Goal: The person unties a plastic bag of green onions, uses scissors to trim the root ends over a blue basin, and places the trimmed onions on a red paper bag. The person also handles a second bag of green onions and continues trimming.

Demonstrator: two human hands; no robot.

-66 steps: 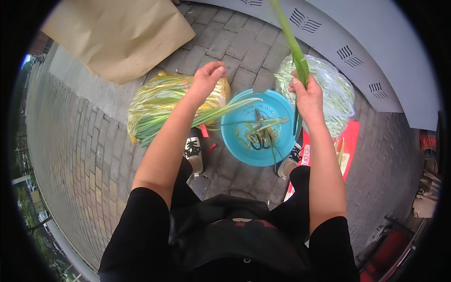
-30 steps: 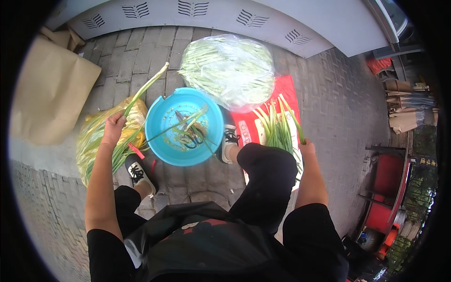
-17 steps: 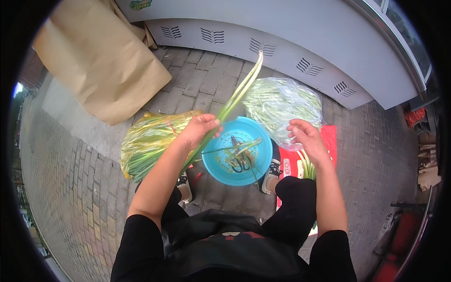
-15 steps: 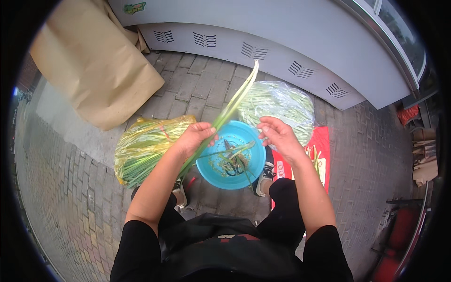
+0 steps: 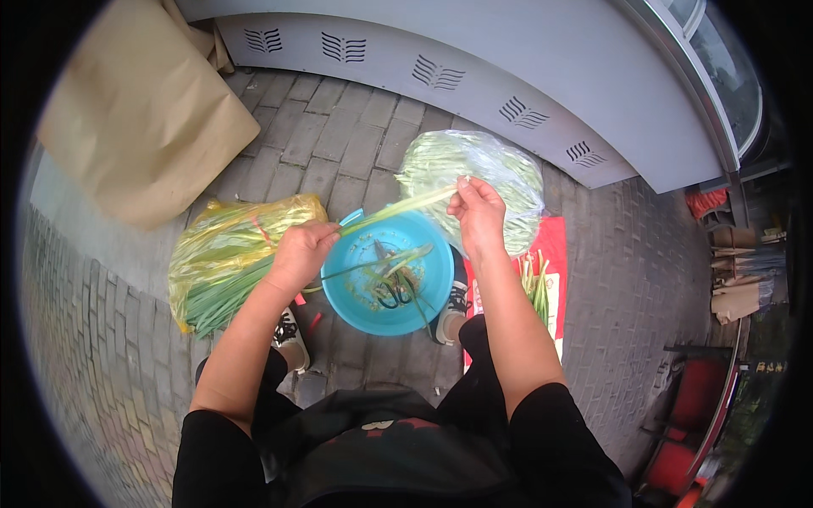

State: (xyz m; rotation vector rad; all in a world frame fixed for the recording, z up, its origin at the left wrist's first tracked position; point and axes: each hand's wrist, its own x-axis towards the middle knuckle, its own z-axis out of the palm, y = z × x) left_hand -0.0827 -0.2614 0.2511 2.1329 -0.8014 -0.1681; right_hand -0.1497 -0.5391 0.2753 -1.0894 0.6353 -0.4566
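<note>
Over the blue basin [image 5: 436,296], a long green onion [image 5: 398,207] is stretched between my two hands. My left hand [image 5: 301,254] is closed round its green part, at the basin's left rim. At the pale end, the fingers of my right hand [image 5: 478,216] pinch the stalk. Inside the basin lie green leaf scraps, small trimmings and scissors with dark handles [image 5: 395,294]. To the left, more green onions [image 5: 224,296] stick out of a yellow plastic bag [image 5: 190,245]. Several stalks [image 5: 535,284] rest on a red bag [image 5: 555,245] at the right.
A clear bag of pale green stalks or pods [image 5: 474,161] lies just beyond the basin. Farther off stands a grey vented cabinet [image 5: 381,63], with brown paper covering [image 5: 144,110] at the far left. My shoes flank the basin on grey paving [image 5: 356,135]. A red chair [image 5: 703,398] stands at right.
My right hand, empty before, has moved up and taken the onion's pale end. The stalk has swung from steep to nearly level. The whole view has shifted slightly.
</note>
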